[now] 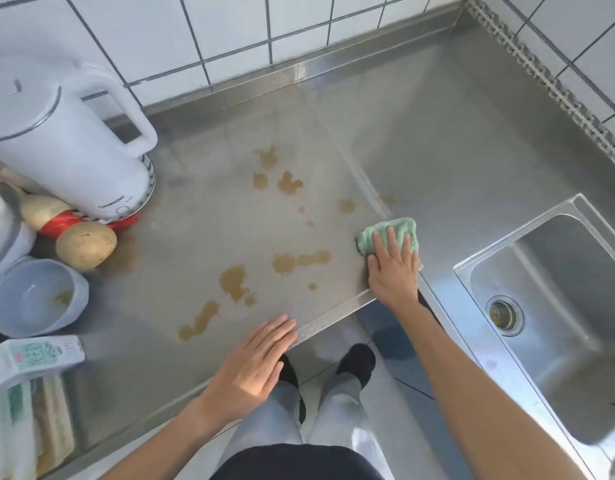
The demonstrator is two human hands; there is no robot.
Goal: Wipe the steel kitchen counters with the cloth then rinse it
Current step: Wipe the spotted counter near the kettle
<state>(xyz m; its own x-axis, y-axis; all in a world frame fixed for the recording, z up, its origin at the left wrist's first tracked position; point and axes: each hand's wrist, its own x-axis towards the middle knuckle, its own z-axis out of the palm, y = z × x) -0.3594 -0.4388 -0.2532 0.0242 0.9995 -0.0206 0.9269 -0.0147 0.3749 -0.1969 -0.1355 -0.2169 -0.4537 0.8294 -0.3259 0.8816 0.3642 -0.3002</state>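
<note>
A person stands at a steel table [202, 237]. The right hand [392, 268] lies flat, fingers straight, pressing a folded green cloth [389, 233] onto the table at about 3 o'clock from the brown spills [235, 282]. The left hand [254, 362] rests open on the front edge at 6 o'clock, bracing. To wipe well, I judge the cloth should sweep toward 9 o'clock in overlapping passes with even pressure, gathering the liquid rather than smearing it. The sink [555, 306], at 3 o'clock of the cloth, waits for rinsing.
</note>
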